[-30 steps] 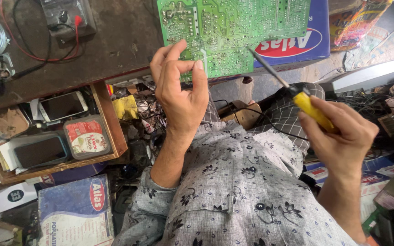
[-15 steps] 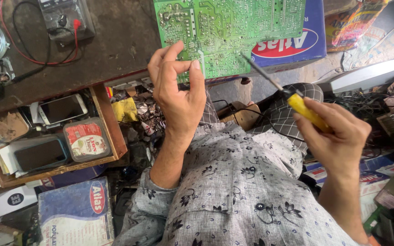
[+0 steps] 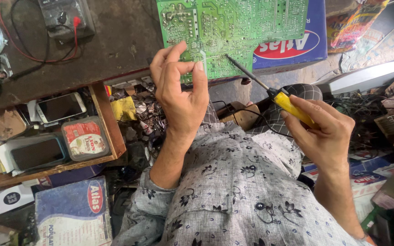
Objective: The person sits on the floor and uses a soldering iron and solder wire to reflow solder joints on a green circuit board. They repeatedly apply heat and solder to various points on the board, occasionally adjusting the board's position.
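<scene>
Green circuit board point(image 3: 233, 32) lies solder-side up at the worktop's point(image 3: 115, 41) near edge, just ahead of both hands. Right hand point(image 3: 324, 132) has its grip closed around a yellow-handled soldering iron point(image 3: 274, 93) — long axis slants up-left, tip touching or just over the board's lower edge, can't tell which. Left hand point(image 3: 181, 91) is raised palm-up, thumb and forefinger pinched narrow on what looks like a thin wire point(image 3: 204, 57) — hard to be sure — right beside the tip. Left hand nearer the board; right wrist cocked back, elbow low.
</scene>
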